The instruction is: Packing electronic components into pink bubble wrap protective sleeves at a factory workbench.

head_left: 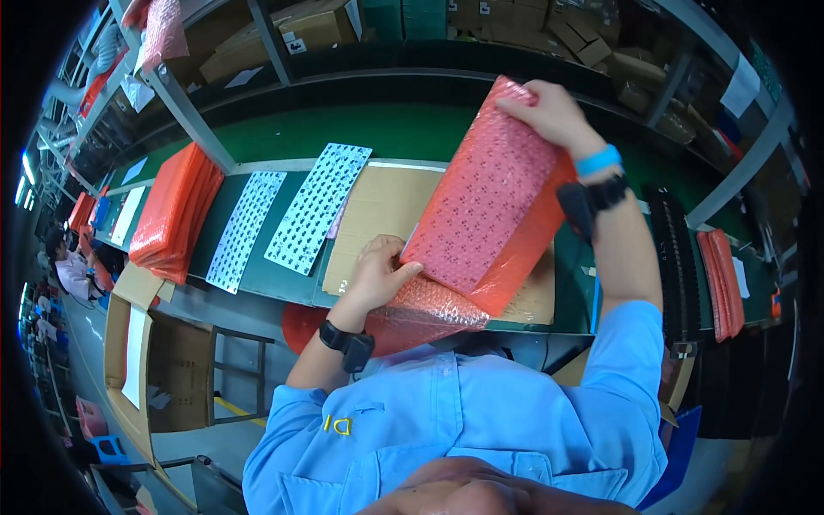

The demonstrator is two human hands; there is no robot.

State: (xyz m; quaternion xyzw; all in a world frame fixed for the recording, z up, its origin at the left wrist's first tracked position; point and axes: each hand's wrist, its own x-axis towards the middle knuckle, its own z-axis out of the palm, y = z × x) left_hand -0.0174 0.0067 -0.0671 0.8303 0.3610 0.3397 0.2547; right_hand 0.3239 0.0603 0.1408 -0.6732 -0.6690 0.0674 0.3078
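Observation:
My right hand (554,113) grips the top edge of a red bubble-wrap bag (481,206) that holds a patterned white panel, tilted up over the bench. My left hand (378,273) pinches the bag's lower left corner and rests on a folded red bubble-wrap sheet (429,313) at the bench's near edge. A brown cardboard sheet (382,210) lies flat under the bag. Both wrists wear black bands, and the right also has a blue one.
Two white patterned panels (318,209) (245,227) lie on the green bench left of the cardboard. A stack of red bubble-wrap bags (176,213) sits further left, another (721,279) at the right beside a black tray (678,257). Cardboard boxes (292,34) fill the shelf behind. A person (69,266) sits far left.

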